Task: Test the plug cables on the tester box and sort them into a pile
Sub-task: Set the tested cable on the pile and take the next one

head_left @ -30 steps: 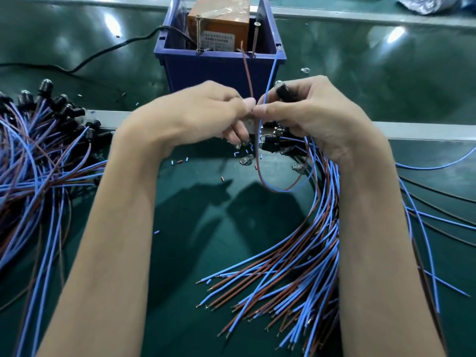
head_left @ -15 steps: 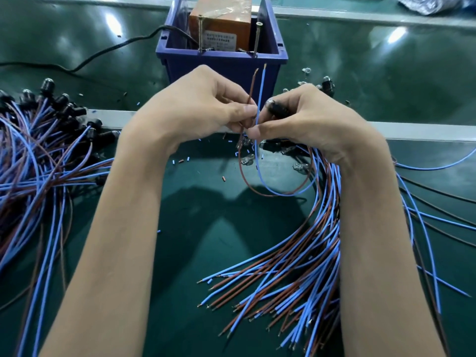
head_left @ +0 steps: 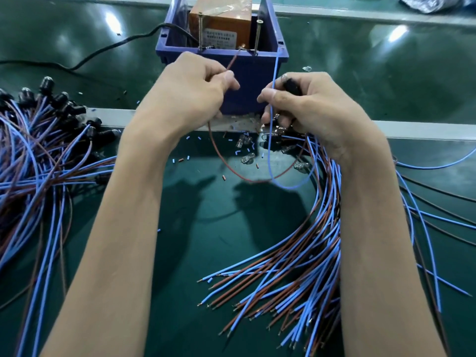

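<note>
Left hand (head_left: pixel 195 91) fingers pinch brown wire (head_left: pixel 233 63); right hand (head_left: pixel 309 104) fingers pinch blue wire (head_left: pixel 275 68). I hold the tips apart, presumably one per screw contact (head_left: pixel 258 34) on the tester box (head_left: pixel 221 24) at the desk's (head_left: pixel 206 228) far edge.

Label (head_left: pixel 220 38) on the tester box (head_left: pixel 221 20) too blurred to read; right hand (head_left: pixel 322 109) hides most of its black plug (head_left: pixel 292 86); cable pile (head_left: pixel 33 161) cut off at left
</note>
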`<state>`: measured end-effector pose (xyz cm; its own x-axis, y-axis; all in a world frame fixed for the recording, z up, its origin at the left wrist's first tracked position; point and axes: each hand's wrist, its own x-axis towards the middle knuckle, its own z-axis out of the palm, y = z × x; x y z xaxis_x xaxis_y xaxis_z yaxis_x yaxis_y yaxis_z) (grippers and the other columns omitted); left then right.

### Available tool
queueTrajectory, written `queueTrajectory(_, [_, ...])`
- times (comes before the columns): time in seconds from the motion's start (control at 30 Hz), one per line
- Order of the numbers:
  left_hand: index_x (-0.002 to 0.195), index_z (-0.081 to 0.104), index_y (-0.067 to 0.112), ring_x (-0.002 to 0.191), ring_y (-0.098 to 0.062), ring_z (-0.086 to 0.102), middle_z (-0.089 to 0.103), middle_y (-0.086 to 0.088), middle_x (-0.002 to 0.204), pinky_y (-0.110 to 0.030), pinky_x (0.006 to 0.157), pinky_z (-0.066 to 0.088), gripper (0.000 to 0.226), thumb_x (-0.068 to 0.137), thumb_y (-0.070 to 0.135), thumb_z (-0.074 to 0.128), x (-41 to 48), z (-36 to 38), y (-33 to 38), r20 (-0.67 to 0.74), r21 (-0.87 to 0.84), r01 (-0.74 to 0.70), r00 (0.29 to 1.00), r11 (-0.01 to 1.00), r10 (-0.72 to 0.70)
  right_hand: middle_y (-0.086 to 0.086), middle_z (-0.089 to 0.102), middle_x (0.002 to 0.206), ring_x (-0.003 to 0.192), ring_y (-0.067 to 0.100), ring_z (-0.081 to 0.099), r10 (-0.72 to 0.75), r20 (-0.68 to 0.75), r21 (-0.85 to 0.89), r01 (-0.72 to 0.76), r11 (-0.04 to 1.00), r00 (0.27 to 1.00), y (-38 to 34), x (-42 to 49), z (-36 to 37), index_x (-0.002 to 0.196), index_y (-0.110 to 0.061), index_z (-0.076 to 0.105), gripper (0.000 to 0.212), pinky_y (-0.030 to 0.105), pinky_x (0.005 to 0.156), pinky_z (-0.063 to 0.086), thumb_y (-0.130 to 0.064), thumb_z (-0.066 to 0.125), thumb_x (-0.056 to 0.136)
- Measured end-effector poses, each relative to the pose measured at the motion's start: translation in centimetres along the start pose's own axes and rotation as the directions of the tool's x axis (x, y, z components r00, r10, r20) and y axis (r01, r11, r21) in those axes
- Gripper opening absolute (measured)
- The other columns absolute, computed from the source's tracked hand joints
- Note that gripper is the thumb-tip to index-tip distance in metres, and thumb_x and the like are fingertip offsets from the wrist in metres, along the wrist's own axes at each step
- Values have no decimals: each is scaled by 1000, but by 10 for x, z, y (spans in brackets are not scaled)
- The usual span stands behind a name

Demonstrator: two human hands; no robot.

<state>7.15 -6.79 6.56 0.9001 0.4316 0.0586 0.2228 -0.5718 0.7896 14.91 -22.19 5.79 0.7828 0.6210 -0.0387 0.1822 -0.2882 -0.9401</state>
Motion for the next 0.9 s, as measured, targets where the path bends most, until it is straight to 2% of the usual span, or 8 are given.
queueTrajectory(0.1, [97,62,20,51,-3,54,51,5,65,-24,72,52,25,99,12,39,3,-2,0,-36,-49,32,999,998,-34,-6,59,58,43,1,40,-4,-75,-11,3,1000,997,-1,2,0,83,-15,65,15,7,41,29,-14,56,95])
queueTrajectory(0.17, [97,58,20,51,-1,53,52,8,68,-25,71,53,24,99,8,37,3,-4,1,-56,-88,15,998,996,-20,-9,56,54,43,1,39,14,-122,25,-11,1000,992,-2,4,-1,83,-16,66,17,7,41,28,-12,54,95])
queueTrajectory(0.3, [112,57,25,50,-1,59,62,11,70,-26,68,54,25,98,9,44,1,-9,2,-150,-129,-128,983,983,108,-7,52,57,45,2,37,52,-191,55,-42,998,980,-3,7,-2,85,-19,65,24,10,39,27,-4,48,93])
queueTrajectory(0.37, [115,57,21,50,-4,62,66,9,72,-24,67,54,24,97,10,46,0,-12,2,-223,-155,-170,966,973,133,-6,53,59,50,4,38,45,-217,51,-34,998,975,-4,7,-2,86,-20,65,25,11,40,28,-3,47,91])
queueTrajectory(0.43, [112,55,17,50,-5,62,67,8,76,-23,64,53,19,96,11,47,1,-14,1,-304,-176,-179,945,968,120,-5,54,60,49,0,42,16,-248,84,5,996,969,-4,6,-1,89,-18,64,23,10,41,31,-4,47,93])
queueTrajectory(0.57, [99,50,25,50,-5,63,68,7,77,-20,59,50,13,96,13,47,0,-18,-2,-414,-194,-154,908,969,61,-6,56,57,50,-1,49,-13,-367,109,57,992,930,-3,8,1,92,-15,62,17,7,46,34,-7,47,97])
queueTrajectory(0.73, [107,50,21,51,-5,64,69,6,79,-15,56,46,14,97,13,47,2,-20,-7,-422,-199,-89,907,976,-3,3,50,57,46,13,50,23,-387,286,97,953,922,0,10,2,93,-9,48,6,20,47,45,-6,50,98])
queueTrajectory(0.9, [112,54,17,50,-4,64,68,6,79,-15,55,46,17,96,13,47,2,-18,-6,-411,-204,-70,911,976,-21,-7,47,50,47,8,43,15,-434,226,92,970,901,2,13,3,76,-15,54,19,18,48,38,-7,55,93])
